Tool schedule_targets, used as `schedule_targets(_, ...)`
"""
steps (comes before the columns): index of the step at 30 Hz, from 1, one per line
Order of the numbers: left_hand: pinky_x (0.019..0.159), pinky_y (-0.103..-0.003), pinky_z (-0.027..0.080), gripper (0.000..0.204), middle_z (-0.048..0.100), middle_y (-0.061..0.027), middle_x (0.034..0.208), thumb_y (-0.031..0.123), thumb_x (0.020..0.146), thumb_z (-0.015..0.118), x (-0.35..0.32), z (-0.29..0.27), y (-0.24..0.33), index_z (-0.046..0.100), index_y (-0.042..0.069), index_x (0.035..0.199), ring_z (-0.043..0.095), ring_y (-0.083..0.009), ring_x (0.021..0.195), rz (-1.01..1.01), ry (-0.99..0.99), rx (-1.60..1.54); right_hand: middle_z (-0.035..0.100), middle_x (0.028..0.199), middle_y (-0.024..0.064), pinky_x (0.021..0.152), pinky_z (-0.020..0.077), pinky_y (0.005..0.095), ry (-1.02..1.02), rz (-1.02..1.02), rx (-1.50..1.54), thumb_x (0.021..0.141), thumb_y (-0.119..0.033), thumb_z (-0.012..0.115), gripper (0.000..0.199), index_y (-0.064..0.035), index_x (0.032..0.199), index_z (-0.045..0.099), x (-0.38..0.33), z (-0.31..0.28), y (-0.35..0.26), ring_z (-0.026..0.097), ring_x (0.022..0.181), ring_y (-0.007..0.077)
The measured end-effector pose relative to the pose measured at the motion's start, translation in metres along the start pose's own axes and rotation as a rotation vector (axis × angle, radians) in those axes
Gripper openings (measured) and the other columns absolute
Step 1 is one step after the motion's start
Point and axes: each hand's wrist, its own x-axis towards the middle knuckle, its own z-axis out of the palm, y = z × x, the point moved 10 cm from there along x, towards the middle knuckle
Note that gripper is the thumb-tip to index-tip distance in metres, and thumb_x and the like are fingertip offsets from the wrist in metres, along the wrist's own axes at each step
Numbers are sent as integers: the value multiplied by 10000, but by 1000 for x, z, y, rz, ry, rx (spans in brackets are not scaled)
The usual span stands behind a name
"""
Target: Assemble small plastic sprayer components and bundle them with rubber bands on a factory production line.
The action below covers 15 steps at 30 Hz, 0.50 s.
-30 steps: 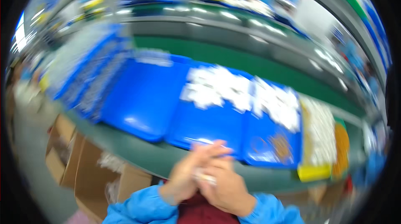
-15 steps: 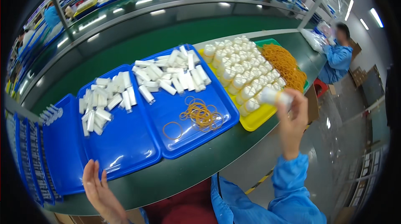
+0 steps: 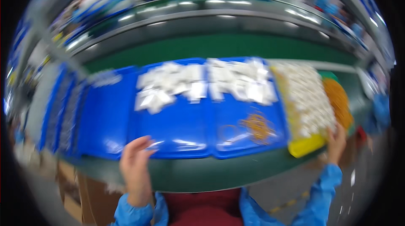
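Observation:
My left hand (image 3: 136, 165) is over the front edge of a blue tray (image 3: 177, 135), fingers stretched forward and apart, nothing visible in it. In that tray lies a heap of short white wrapped pieces (image 3: 168, 82). At the yellow tray (image 3: 306, 146), my right hand (image 3: 336, 143) touches or hovers at the near right corner of the packed rows of white rubber-banded bundles (image 3: 308, 95). Motion smears its fingers, so whether it still holds a bundle does not show. Another blue tray (image 3: 228, 148) between my hands has more white pieces (image 3: 242, 80) and loose orange rubber bands (image 3: 257, 127).
A mound of orange rubber bands (image 3: 338, 103) fills a green tray (image 3: 327, 75) at the far right. On the left are a blue tray (image 3: 105, 116) with clear plastic parts (image 3: 104, 78) and upright stacked blue trays (image 3: 63, 112). The green conveyor belt (image 3: 219, 42) runs behind.
The view has swung to the right side's opposite, levelling the tray row. My right hand has lowered the white bundle from mid-air to the yellow tray's near end. My left hand stays near the tray's front.

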Motion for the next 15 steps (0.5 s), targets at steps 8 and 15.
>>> schedule_targets(8,775,-343,543,214,655,-119,1029,-8,863,707,48,-53,53,691,35,1072,679,-249,899,606,-66,887,622,1239,125,965,470,326,112,-314,260,1070,-188,534,332,8,1335,575,-28,-31,-119,597,1110,201)
schedule_targets(15,773,-410,548,150,625,-113,992,68,865,694,174,-63,45,658,48,1009,661,-316,909,855,-157,1264,667,1151,148,883,508,404,-620,-1293,399,793,40,685,484,-68,1263,653,-187,133,-477,636,1040,314)
